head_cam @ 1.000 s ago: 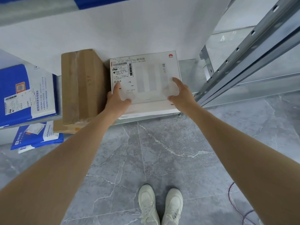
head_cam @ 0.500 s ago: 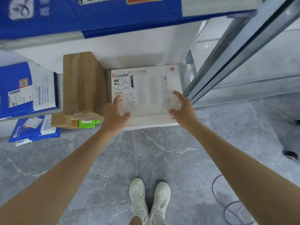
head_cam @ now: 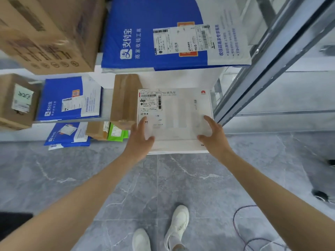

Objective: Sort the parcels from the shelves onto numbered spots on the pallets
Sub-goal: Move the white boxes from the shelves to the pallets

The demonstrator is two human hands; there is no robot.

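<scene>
Item: white box (head_cam: pixel 178 115) on the shelf, your left hand (head_cam: pixel 138 140) and right hand (head_cam: pixel 213 136) gripping its near corners, brown box (head_cam: pixel 125 98) just left.

Flat white labelled parcel (head_cam: pixel 178 113) on the low shelf (head_cam: pixel 213 98)

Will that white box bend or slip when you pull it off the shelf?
The white box probably stays stiff: its edges look straight and flat. Its glossy top may be a bit slippery, so both hands, left and right, grip it. It looks thin, so likely not heavy.
</scene>
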